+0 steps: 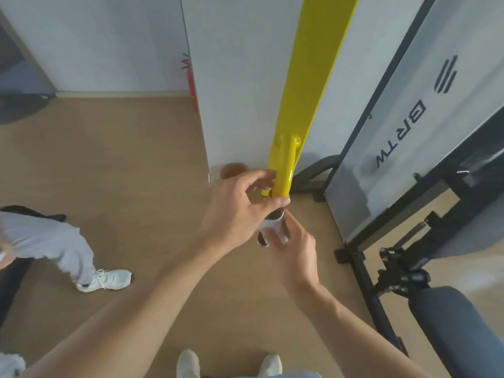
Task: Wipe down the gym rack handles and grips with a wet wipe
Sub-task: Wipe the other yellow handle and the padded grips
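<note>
A yellow rack post (308,77) runs down the middle of the head view, and a yellow handle bar (285,170) juts from it toward me. The bar ends in a dark grip (263,238). A white wet wipe (270,223) is wrapped around that grip. My right hand (293,249) is closed around the grip from below, pressing the wipe on it. My left hand (240,208) pinches the bar just above, thumb and fingers at the joint of the yellow part and the grip. Most of the grip is hidden by my fingers.
A black-framed white panel (425,126) with dark lettering leans at the right. Black rack base bars (365,274) and a padded roller (458,323) fill the lower right. Another person's leg and white shoe (106,279) stand at the left on the wooden floor (122,165). My shoes (229,364) are below.
</note>
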Tool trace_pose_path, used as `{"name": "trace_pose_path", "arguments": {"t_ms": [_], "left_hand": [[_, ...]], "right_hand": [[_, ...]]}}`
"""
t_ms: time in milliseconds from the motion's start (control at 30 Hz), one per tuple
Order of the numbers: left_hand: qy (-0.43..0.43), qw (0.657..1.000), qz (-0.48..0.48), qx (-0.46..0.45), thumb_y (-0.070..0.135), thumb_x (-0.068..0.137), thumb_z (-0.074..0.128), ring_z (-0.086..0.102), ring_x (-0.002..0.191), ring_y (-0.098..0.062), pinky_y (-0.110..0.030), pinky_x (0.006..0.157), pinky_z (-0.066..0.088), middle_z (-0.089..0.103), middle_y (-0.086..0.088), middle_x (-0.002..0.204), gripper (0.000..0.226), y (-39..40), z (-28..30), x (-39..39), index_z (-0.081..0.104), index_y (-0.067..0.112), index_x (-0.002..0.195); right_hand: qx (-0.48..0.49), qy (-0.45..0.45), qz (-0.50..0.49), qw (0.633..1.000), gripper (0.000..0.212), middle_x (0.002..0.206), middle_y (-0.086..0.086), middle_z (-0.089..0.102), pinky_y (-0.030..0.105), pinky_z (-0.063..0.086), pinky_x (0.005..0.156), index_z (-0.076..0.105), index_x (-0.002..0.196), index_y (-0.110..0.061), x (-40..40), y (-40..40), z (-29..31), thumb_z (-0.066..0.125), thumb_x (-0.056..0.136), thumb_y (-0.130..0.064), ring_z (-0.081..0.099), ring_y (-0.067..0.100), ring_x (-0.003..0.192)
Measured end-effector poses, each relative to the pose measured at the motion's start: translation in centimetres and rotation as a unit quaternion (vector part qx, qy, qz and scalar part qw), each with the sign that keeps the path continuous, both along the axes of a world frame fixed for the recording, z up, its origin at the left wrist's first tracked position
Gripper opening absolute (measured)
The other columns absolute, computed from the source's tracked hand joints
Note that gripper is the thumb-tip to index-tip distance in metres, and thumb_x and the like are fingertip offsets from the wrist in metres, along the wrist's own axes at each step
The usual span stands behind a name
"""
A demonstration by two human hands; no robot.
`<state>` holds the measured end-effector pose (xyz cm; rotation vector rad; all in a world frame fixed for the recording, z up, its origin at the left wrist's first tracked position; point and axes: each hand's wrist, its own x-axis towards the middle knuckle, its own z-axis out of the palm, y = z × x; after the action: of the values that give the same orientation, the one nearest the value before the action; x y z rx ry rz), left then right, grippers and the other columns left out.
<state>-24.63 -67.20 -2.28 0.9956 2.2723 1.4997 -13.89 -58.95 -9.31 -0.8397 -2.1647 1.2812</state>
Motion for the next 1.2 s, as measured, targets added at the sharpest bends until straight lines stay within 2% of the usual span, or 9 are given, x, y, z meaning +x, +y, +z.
{"name": "trace_pose_path", "arguments": {"t_ms": [233, 300, 400, 533, 633, 767, 933, 1067, 1200], "left_hand": [[0.042, 0.997, -0.058, -0.017, 0.042, 0.069, 0.087, 0.067, 0.088, 0.008, -0.018, 0.075, 0.052, 0.073, 0.024, 0.085, 0.03, 0.3, 0.1, -2.5, 0.075, 0.034, 0.095], [0.055, 0.995, -0.074, -0.028, 0.047, 0.068, 0.086, 0.067, 0.089, 0.009, -0.024, 0.079, 0.055, 0.074, 0.024, 0.087, 0.033, 0.5, 0.1, -3.2, 0.076, 0.033, 0.096], [0.065, 0.993, -0.094, -0.036, 0.055, 0.068, 0.083, 0.067, 0.089, 0.008, -0.03, 0.08, 0.056, 0.075, 0.023, 0.089, 0.039, 0.4, 0.1, -3.8, 0.075, 0.033, 0.099], [0.067, 0.991, -0.107, -0.047, 0.058, 0.065, 0.083, 0.068, 0.087, 0.007, -0.034, 0.08, 0.057, 0.075, 0.023, 0.087, 0.04, 0.4, 0.4, -4.4, 0.076, 0.034, 0.096], [0.057, 0.992, -0.1, -0.052, 0.057, 0.064, 0.085, 0.069, 0.087, 0.006, -0.036, 0.082, 0.056, 0.075, 0.023, 0.086, 0.039, 0.5, 0.5, -4.2, 0.076, 0.035, 0.094], [0.052, 0.994, -0.081, -0.049, 0.056, 0.067, 0.084, 0.068, 0.089, 0.009, -0.036, 0.083, 0.057, 0.075, 0.024, 0.088, 0.035, 0.5, 0.6, -3.4, 0.076, 0.035, 0.095], [0.051, 0.995, -0.066, -0.05, 0.054, 0.068, 0.084, 0.068, 0.089, 0.009, -0.034, 0.081, 0.058, 0.076, 0.025, 0.09, 0.036, 0.6, 0.6, -2.3, 0.076, 0.035, 0.098], [0.041, 0.997, -0.051, -0.041, 0.05, 0.07, 0.084, 0.067, 0.089, 0.011, -0.033, 0.083, 0.058, 0.076, 0.024, 0.09, 0.033, 0.8, 0.5, -1.8, 0.077, 0.033, 0.097], [0.045, 0.996, -0.048, -0.056, 0.053, 0.067, 0.083, 0.068, 0.087, 0.007, -0.034, 0.079, 0.057, 0.076, 0.025, 0.09, 0.033, 1.0, 0.6, -1.8, 0.078, 0.037, 0.095]], "right_hand": [[-0.017, 0.059, -0.049, 0.997, 0.009, 0.076, -0.02, 0.067, 0.015, 0.042, 0.063, 0.06, 0.102, -0.033, -1.1, -3.4, 2.1, 0.054, 0.096, -0.03, 0.061, 0.002, 0.072], [-0.007, 0.054, -0.021, 0.998, 0.042, 0.1, -0.025, 0.069, 0.022, 0.046, 0.076, 0.055, 0.129, -0.025, -0.9, -3.7, 1.4, 0.043, 0.097, -0.049, 0.063, -0.002, 0.094], [-0.007, 0.081, 0.039, 0.996, 0.078, 0.152, -0.031, 0.034, 0.003, 0.031, 0.1, 0.012, 0.159, -0.018, -0.6, -4.2, 0.6, 0.027, 0.098, -0.065, 0.033, -0.014, 0.135], [-0.011, 0.082, -0.064, 0.995, 0.035, 0.092, -0.016, 0.066, 0.007, 0.04, 0.064, 0.049, 0.139, -0.037, -1.2, -4.2, 0.9, 0.036, 0.108, -0.031, 0.052, 0.0, 0.074], [-0.028, 0.027, -0.135, 0.99, 0.015, 0.06, -0.009, 0.05, 0.016, 0.031, 0.05, 0.066, 0.09, -0.03, -1.3, -3.5, 0.1, 0.055, 0.099, -0.024, 0.036, 0.009, 0.057], [-0.04, 0.006, -0.137, 0.99, 0.023, 0.064, 0.005, 0.058, 0.028, 0.033, 0.054, 0.06, 0.071, -0.02, -1.1, -2.6, -0.5, 0.069, 0.088, -0.034, 0.046, 0.028, 0.064], [-0.031, 0.102, -0.155, 0.982, 0.019, 0.059, -0.009, 0.055, 0.014, 0.031, 0.049, 0.063, 0.072, -0.033, -1.4, -2.2, 1.3, 0.07, 0.089, -0.029, 0.039, 0.008, 0.056], [0.01, 0.014, -0.114, 0.993, 0.034, 0.054, -0.017, 0.051, 0.014, 0.029, 0.047, 0.049, 0.067, -0.041, -0.7, -2.5, -0.7, 0.07, 0.091, -0.031, 0.041, 0.008, 0.053], [-0.01, 0.091, -0.158, 0.983, 0.014, 0.052, -0.013, 0.049, 0.013, 0.027, 0.046, 0.066, 0.076, -0.035, -0.6, -1.5, 0.9, 0.07, 0.09, -0.035, 0.037, 0.007, 0.052]]}}
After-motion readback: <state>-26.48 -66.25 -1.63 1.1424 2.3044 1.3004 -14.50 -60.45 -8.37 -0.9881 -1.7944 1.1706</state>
